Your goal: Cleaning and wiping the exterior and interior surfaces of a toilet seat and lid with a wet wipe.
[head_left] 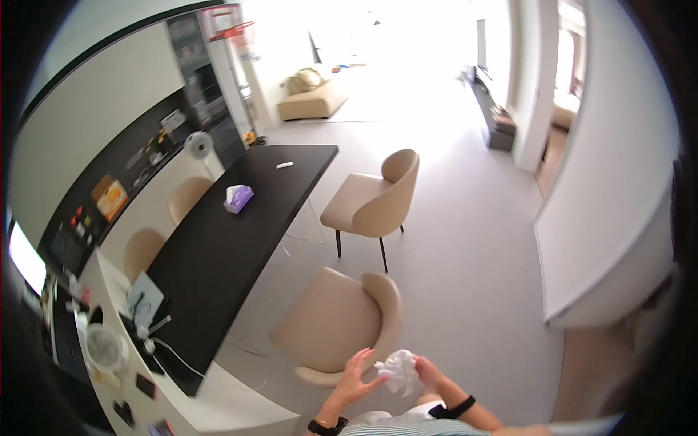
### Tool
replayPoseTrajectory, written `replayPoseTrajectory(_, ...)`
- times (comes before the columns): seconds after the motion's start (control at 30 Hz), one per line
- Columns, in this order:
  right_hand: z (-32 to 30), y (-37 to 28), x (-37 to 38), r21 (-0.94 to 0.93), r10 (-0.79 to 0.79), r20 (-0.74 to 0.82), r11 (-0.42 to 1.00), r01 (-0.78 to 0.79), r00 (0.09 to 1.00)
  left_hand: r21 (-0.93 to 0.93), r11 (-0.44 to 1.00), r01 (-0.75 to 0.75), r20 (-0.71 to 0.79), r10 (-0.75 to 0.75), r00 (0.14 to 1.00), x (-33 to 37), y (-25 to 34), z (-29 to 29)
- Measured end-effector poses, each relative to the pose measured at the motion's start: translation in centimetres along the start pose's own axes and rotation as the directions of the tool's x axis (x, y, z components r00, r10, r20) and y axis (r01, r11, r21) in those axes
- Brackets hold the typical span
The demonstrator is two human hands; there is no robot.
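L hand (pixel 352 386) was half spread, fingers raised & thumb pointing at the L edge of a crumpled white tissue (pixel 400 373); couldn't tell if the thumb touched it. R hand (pixel 430 373) pinched the tissue at its R side, thumb & fingers closed on it. Tissue was up in the air btwn the two hands, in front of the body, just beyond the wearer's striped top (pixel 407 431). Each wrist had a black band, e.g. the R one, black wristband (pixel 459 408).

Nearest furniture: beige chair (pixel 338 320), just past the hands, by the R long edge of a black table (pixel 247 247). 2nd beige chair (pixel 378 196) stood farther along, R of that edge, nr the table's far R corner. Two more, part hidden, sat along the L long edge.

On the table: purple tissue box (pixel 238 199), a bit L of the midline, toward the far end; small white item (pixel 284 166) nr the far edge, too small to ID. Pale blue-grey panel (pixel 147 296) tilted up at the near L corner; white cable (pixel 177 355) ran by the near edge.

White counter (pixel 225 403) adjoined the near end, w/ a clear round container (pixel 107 347) & a dark flat rectangle (pixel 146 386) toward its L.
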State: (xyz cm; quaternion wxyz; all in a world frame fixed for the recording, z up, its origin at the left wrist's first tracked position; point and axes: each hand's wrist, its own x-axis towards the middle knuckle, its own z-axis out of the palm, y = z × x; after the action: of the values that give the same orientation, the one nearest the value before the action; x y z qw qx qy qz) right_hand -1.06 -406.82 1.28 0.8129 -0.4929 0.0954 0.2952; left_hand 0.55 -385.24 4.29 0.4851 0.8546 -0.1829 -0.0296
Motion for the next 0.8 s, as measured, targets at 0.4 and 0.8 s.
replayPoseTrajectory(0.4,-23.9,-11.8,-9.7,-0.327,-0.272,-0.21,0.925,0.195,0.939,-0.079,0.99,-0.114,0.649,0.138,0.748,20.6,12.6,22.0)
replayPoseTrajectory(0.8,-42.2,-29.9,-5.1,-0.269,-0.447,-0.45,0.893,0.361,0.773,-0.169,0.983,0.077,0.838,0.103,0.536,45.0,15.5,32.4)
